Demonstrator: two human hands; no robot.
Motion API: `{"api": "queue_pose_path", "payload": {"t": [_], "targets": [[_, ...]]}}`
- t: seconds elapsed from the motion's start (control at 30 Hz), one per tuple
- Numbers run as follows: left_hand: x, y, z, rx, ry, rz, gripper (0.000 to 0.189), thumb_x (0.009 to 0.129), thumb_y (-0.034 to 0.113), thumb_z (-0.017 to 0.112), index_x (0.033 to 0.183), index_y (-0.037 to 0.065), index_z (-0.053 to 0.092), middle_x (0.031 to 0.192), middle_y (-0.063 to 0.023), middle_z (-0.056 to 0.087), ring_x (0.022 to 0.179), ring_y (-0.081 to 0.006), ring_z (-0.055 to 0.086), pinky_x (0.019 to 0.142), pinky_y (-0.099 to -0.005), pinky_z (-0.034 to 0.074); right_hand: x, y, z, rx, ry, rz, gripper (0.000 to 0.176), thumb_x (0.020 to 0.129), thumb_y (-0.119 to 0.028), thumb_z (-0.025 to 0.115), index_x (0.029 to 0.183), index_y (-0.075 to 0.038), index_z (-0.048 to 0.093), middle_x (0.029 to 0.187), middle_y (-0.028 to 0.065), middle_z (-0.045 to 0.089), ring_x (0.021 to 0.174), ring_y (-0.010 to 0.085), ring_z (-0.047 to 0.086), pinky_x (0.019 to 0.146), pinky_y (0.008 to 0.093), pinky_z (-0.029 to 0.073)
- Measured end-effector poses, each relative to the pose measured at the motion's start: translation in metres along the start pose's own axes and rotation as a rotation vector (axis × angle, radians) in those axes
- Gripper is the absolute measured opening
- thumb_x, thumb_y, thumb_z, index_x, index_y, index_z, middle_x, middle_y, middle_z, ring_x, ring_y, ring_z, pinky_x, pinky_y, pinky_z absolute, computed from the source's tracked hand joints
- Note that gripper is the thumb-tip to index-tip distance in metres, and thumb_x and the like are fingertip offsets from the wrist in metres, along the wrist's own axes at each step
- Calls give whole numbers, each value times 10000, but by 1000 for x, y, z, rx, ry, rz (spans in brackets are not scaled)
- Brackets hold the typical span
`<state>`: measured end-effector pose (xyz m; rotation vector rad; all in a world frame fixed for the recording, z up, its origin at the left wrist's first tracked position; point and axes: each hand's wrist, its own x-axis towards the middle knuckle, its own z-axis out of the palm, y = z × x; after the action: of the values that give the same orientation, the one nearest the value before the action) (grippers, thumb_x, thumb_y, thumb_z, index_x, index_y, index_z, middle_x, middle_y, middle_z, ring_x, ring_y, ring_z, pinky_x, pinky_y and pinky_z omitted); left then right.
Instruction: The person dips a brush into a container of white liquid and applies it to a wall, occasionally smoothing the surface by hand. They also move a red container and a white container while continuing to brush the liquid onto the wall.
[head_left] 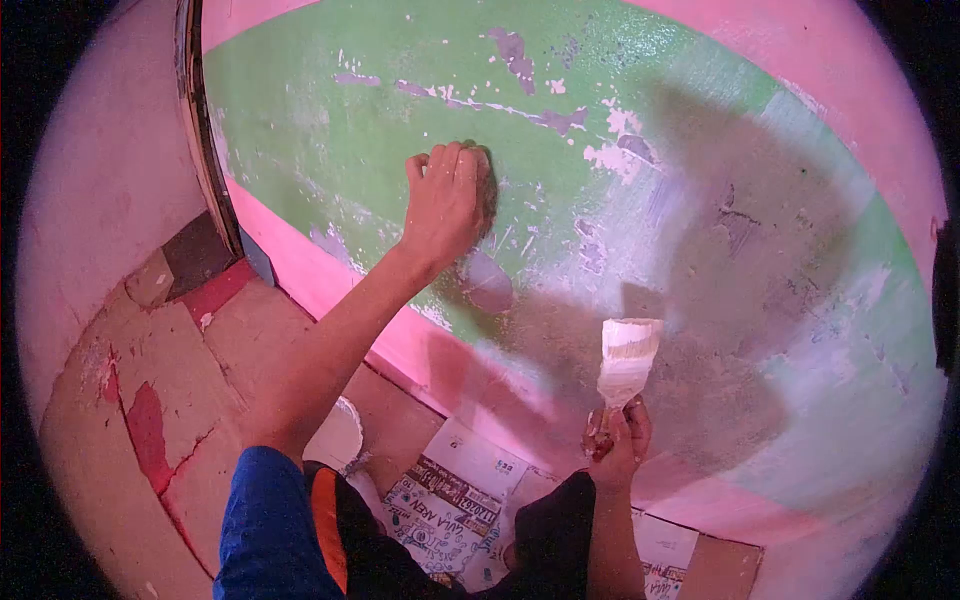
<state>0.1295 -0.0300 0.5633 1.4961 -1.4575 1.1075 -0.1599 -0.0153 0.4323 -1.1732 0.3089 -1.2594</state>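
My left hand (448,200) is pressed against the green wall (330,120), fingers curled, with something dark under the fingers that I cannot make out. My right hand (620,440) is lower and to the right, gripping the handle of a wide paintbrush (628,355). Its white-coated bristles point upward, close to the wall's grey patch (700,330). The green paint is flaking, and bare spots show above and to the right of my left hand.
A pink band (300,250) runs below the green area. Printed cardboard sheets (450,500) lie on the floor at the wall's foot, beside a white round container (338,437). A dark door frame (200,130) stands at left above a cracked red and brown floor (150,420).
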Motion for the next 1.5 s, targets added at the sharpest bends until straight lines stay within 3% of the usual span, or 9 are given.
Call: {"api": "queue_pose_path", "payload": {"t": [0.13, 0.37, 0.47, 0.53, 0.87, 1.03, 1.23, 1.5], "targets": [[-2, 0, 7, -27, 123, 4, 252, 672, 17, 497, 910, 54, 424, 826, -107, 442, 820, -263, 440, 735, -407, 292, -1, -1, -2, 82, 85, -3, 161, 818, -121, 483, 934, -16, 444, 573, 30, 428, 447, 84, 407, 317, 198, 319], [-10, -19, 3, -2, 109, -108, 248, 702, -30, 488, 936, 38, 442, 866, -96, 483, 838, -267, 468, 734, -378, 313, -1, -5, -14, 75, 95, -5, 179, 814, -109, 489, 959, -20, 433, 619, 45, 457, 461, 97, 424, 315, 209, 335], [-8, -20, -6, -77, 180, -124, 201, 728, 15, 541, 922, 60, 516, 849, -65, 538, 803, -231, 506, 739, -368, 319, 0, -6, -13, 155, 6, 27, 170, 817, -103, 478, 958, -16, 434, 636, 52, 468, 467, 100, 435, 317, 211, 340], [-5, -14, -9, -63, 228, 71, 194, 712, 78, 615, 903, 92, 588, 839, -40, 581, 772, -192, 530, 752, -356, 323, 1, -4, -10, 111, 72, -3, 174, 817, -104, 473, 960, -13, 437, 615, 55, 469, 436, 95, 420, 322, 203, 333], [3, -19, -13, 24, 210, 217, 244, 636, 104, 656, 872, 148, 619, 806, 25, 588, 767, -159, 526, 799, -378, 312, -2, -1, -10, 57, 14, 20, 205, 815, -112, 473, 986, -6, 435, 621, 62, 466, 441, 105, 423, 322, 204, 334], [6, -8, -14, 171, 77, 165, 256, 658, 48, 572, 904, 118, 561, 889, -11, 549, 881, -196, 484, 825, -406, 292, -1, -4, -5, 108, 68, 11, 259, 806, -153, 500, 1005, -5, 427, 614, 58, 464, 438, 100, 417, 319, 208, 328], [10, -3, -16, 269, -100, 151, 269, 684, 53, 499, 947, 53, 442, 923, -77, 465, 907, -231, 429, 812, -437, 281, -1, -1, 4, 71, 70, 38, 238, 811, -163, 498, 979, -7, 433, 593, 59, 455, 428, 97, 407, 332, 204, 333], [3, -1, -6, 124, -16, 42, 279, 660, 32, 503, 931, 43, 438, 913, -108, 453, 907, -264, 421, 803, -434, 282, -2, -3, -3, 22, 2, -4, 158, 823, -150, 479, 910, -22, 446, 583, 51, 455, 417, 76, 391, 327, 193, 319]]}}
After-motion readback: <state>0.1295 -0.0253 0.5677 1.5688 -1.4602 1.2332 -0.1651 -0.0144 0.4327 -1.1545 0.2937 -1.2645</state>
